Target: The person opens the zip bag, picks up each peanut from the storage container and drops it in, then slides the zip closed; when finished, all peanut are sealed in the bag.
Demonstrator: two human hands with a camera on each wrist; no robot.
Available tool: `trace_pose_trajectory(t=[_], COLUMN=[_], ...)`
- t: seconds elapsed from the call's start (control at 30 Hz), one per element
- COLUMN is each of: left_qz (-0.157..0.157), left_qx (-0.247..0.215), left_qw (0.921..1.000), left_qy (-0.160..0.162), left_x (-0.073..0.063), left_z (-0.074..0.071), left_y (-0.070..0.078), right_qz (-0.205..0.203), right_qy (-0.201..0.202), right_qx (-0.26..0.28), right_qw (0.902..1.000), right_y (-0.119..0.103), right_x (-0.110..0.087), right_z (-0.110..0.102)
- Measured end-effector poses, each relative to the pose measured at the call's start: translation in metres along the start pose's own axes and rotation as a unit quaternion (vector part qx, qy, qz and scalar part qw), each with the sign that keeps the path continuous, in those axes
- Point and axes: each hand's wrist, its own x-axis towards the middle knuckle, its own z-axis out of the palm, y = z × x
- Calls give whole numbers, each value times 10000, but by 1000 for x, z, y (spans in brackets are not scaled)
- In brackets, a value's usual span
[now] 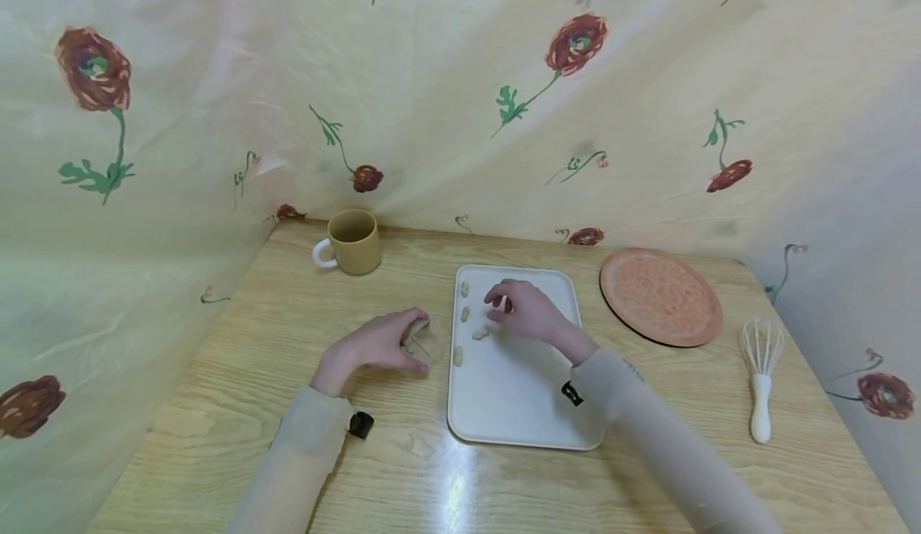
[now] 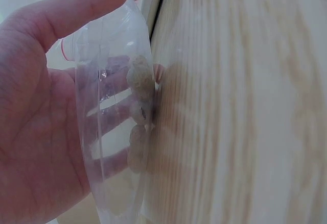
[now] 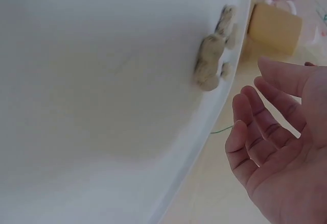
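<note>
A clear plastic bag point(image 2: 110, 183) stands on the wooden table, and my left hand point(image 1: 377, 344) holds it with thumb and fingers bent round its sides. Unshelled peanuts point(image 2: 140, 76) lie inside the bag in the left wrist view. To its right is a white rectangular tray point(image 1: 518, 406) with several peanuts point(image 1: 480, 333) along its left side. My right hand point(image 1: 531, 310) hovers over the upper part of the tray, fingers loosely bent and holding nothing. In the right wrist view, the nearest peanut point(image 3: 208, 63) is apart from the fingertips.
A tan mug point(image 1: 356, 245) with a white handle stands at the back left. Right of the tray lies a round orange-pink mat point(image 1: 660, 296), with a white-handled whisk point(image 1: 761, 382) beyond it. A flowered cloth point(image 1: 446, 102) hangs behind the table point(image 1: 388, 478).
</note>
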Motion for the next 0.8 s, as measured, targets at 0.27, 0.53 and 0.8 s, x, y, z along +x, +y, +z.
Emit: trace_pose_trajectory(t=[0.27, 0.53, 0.8], left_qz=[22, 15, 8], left_qx=[20, 8, 37], left_qw=[10000, 10000, 10000], left_qy=[4, 21, 13], left_x=[-1, 0, 1], left_z=[1, 1, 1], left_y=[0, -1, -1], right_qz=[488, 606, 729], right_qy=[-129, -331, -299], right_qx=[-78, -16, -82], right_qw=[9987, 9976, 9969], right_y=[18, 22, 24], right_x=[2, 2, 3], right_z=[2, 5, 11])
